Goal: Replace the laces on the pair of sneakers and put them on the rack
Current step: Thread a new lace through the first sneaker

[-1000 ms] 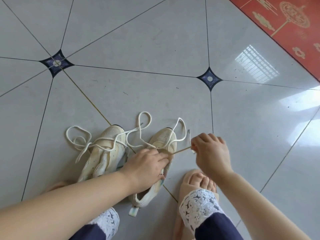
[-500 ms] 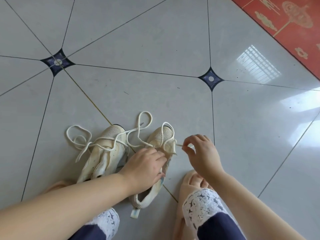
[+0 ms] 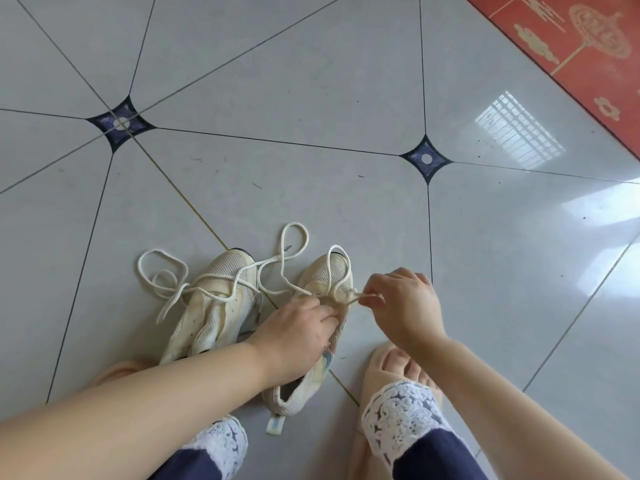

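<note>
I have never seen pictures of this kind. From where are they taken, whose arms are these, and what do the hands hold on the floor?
There is no machine here. A person wears one camera on the head, and it looks down at their own two arms. On the grey tiled floor lie two cream sneakers, and a loose white lace loops across them. The left hand holds the right sneaker at its middle. The right hand pinches the lace end beside it. The left sneaker lies untouched. Below you see the person's foot in a slipper, and a red mat in the far corner.
</note>
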Motion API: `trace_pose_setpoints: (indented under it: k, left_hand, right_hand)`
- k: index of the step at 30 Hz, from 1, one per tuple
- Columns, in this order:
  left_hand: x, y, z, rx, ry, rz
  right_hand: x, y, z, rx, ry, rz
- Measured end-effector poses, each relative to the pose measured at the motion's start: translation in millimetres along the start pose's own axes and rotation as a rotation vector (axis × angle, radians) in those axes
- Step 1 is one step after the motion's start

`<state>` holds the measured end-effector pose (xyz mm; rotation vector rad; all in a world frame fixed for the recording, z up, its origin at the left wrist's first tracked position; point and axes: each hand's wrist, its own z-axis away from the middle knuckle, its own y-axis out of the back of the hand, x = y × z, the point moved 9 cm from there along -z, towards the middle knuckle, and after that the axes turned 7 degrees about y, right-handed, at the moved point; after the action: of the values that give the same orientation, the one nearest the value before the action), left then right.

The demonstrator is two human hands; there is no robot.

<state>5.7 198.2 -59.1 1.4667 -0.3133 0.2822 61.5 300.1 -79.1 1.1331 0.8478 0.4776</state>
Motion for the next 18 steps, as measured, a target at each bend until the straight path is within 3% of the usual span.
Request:
trace_pose_setpoints:
  k: [7,9,12,14,16,18]
  left_hand:
    - [5,-6,2,-0.012,-0.061,-0.032]
    - [-2,-5,2,-0.053,-0.022,-0.053]
    - [-17,4,6,-0.069,0.069,0.244]
    - [-42,28,2,0.134,0.274,0.441]
    - [-86,34,1,0.227,0.651,0.556]
    - [-120,13,3,0.01,1.037,0.55]
  right_hand:
    - [84,80,-3,0.257,-0.389,-0.031]
    - [79,85,-9,0.245,-0.348,-0.044]
    - [53,70,-18,0.16,-0.218,-0.108]
    - [46,66,-20,0.179,-0.211,-0.166]
    - [44,64,-20,0.177,-0.209,-0.191]
    - [40,62,-21,0.151,-0.192,-0.216]
